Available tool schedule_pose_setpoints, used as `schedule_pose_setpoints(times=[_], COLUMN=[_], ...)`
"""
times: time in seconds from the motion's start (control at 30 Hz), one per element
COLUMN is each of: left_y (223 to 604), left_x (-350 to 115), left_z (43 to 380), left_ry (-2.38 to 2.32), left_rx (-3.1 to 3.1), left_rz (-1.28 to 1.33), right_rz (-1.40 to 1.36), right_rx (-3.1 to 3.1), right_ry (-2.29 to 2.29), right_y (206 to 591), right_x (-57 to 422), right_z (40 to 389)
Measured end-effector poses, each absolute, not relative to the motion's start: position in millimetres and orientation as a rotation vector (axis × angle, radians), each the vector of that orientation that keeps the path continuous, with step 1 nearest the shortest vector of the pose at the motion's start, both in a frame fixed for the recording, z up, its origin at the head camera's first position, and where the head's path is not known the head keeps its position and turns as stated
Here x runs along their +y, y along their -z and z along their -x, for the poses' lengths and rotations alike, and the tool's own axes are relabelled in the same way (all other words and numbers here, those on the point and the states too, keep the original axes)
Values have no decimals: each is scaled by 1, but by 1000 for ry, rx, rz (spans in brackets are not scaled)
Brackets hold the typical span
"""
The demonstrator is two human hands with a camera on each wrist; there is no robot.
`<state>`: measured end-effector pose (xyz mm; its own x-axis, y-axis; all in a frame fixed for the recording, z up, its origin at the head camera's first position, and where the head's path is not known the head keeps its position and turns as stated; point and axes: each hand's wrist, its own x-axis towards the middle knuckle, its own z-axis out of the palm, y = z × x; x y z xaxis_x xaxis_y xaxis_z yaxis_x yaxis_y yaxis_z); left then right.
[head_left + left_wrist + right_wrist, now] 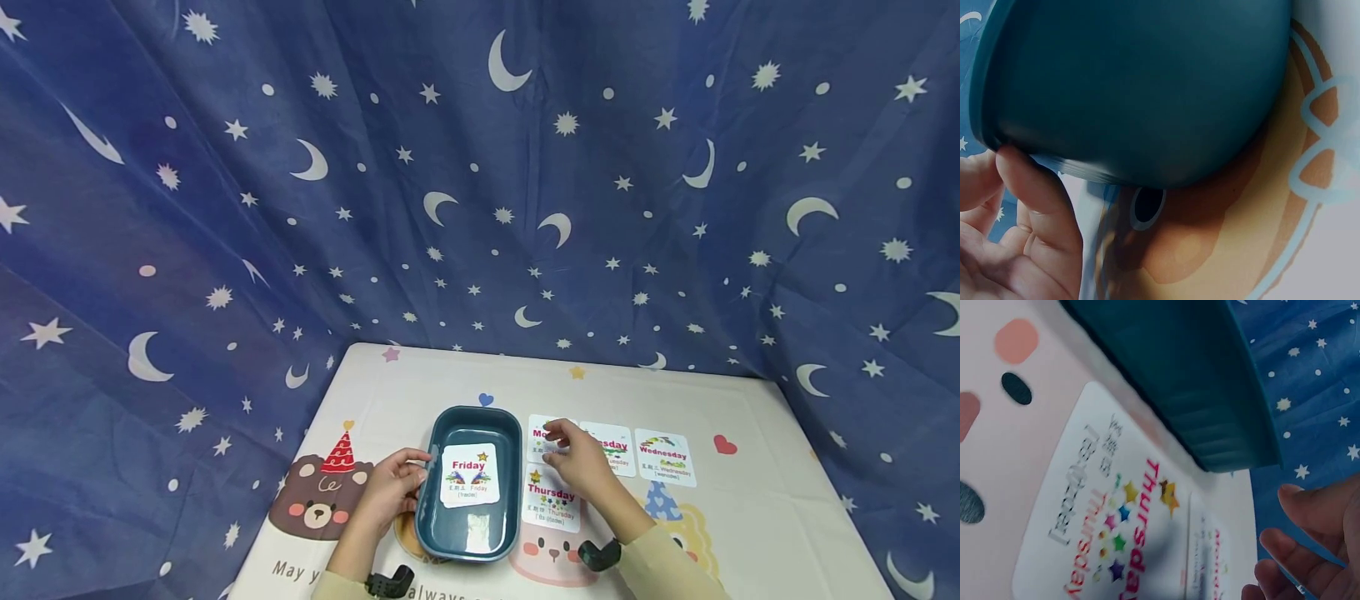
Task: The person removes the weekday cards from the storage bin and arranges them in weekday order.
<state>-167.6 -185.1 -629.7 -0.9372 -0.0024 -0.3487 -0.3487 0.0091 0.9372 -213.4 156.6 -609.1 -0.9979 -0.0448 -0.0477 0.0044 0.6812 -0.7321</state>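
Observation:
A dark teal tray (513, 500) stands on the table, and a white Friday card (470, 475) lies in it over the edge of another card. My left hand (393, 487) holds the tray's left rim, with the thumb (1035, 181) against the rim in the left wrist view. Over the Monday card (537, 433) hovers my right hand (583, 463), fingers loosely bent and nothing between them; it partly hides that card. Just in front of it lies the Thursday card (552, 504), which the right wrist view shows close up beside the tray.
To the right of the Monday card are a Tuesday card (618, 458), partly covered by my right hand, and a Wednesday card (665, 458). A pale tablecloth (765, 500) with cartoon animals covers the table. A blue curtain (480, 208) with moons and stars hangs behind and beside it.

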Motion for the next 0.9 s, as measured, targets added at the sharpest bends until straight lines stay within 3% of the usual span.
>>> schedule_pose_setpoints(times=[0.9], left_y=[630], left_x=[-184], left_z=[168], left_ry=[-2026], left_rx=[2028], left_rz=[362], right_rz=[342], right_rx=[2914], right_ry=[1038], right_y=[582], right_x=[112], right_z=[205])
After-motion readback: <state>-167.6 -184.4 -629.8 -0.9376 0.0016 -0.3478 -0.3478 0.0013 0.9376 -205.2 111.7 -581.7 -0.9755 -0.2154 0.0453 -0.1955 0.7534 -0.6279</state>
